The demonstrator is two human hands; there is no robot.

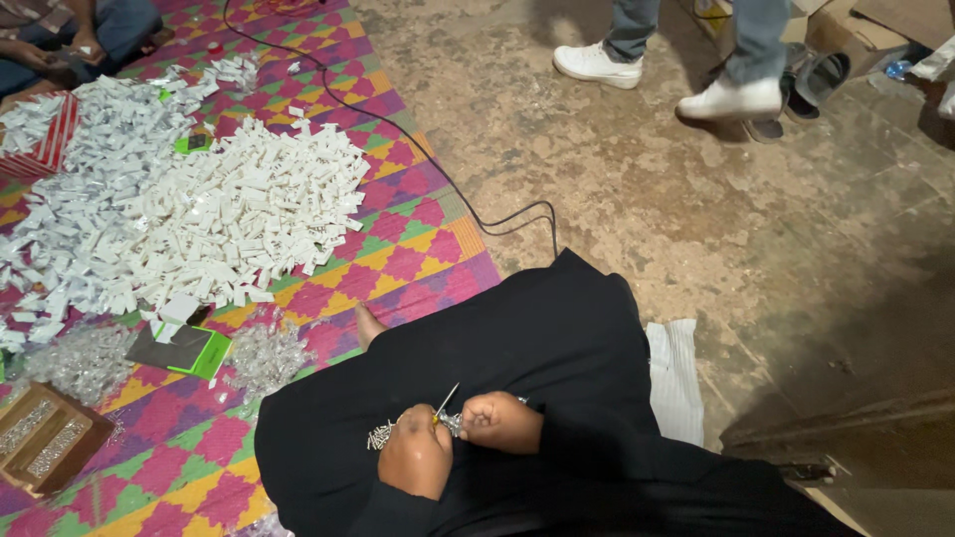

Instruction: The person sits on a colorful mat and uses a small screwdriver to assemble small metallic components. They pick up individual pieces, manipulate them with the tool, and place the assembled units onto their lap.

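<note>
White plastic pieces [214, 214]; pink-checked mat [398, 254].

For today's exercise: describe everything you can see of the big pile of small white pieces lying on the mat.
The pile of white pieces is a broad, loose heap of many small, flat, rectangular bits, looking like plastic or card; which cannot be told. They lie jumbled at all angles, thickest in the middle, thinning to scattered strays at the edges. It rests on the colourful woven mat, far from the person's hands. A green and dark packet lies by its near edge. No hand touches it.
</note>
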